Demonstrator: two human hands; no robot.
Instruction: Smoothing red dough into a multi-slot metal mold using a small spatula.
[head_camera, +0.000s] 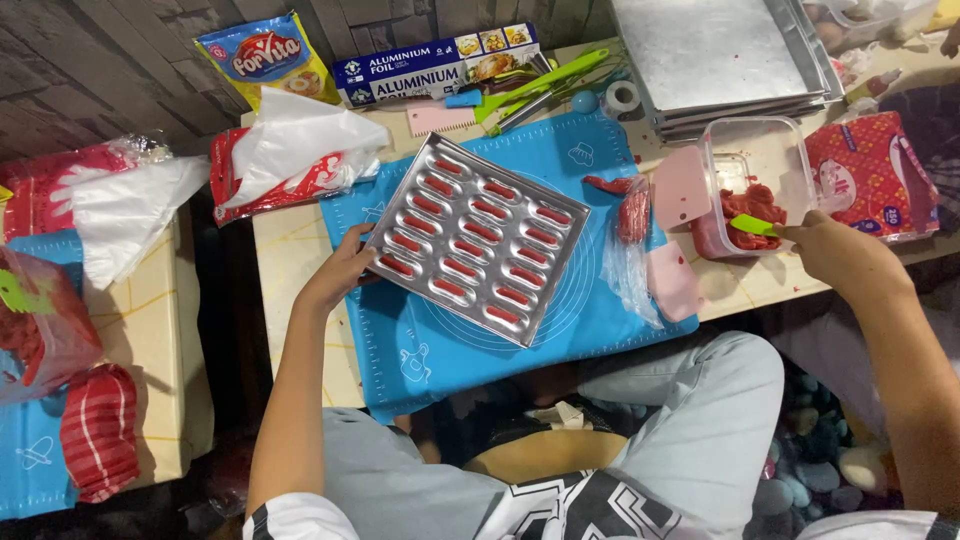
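My left hand (340, 272) grips the near-left edge of a metal mould tray (470, 237) whose several oval cavities hold red batter. The tray lies tilted on a blue silicone mat (440, 345). My right hand (835, 250) holds a green spatula (752, 225) that reaches into a clear plastic container (745, 165) with red batter inside. A plastic piping bag (632, 250) with red batter lies between the tray and the container, beside two pink scrapers (680, 190).
A stack of metal baking trays (715, 60) sits at the back right. A foil box (440, 65), a yellow packet (270, 55), green tongs (540, 85) and white piping bags (300, 140) lie at the back. A red patterned pack (870, 175) is at the right.
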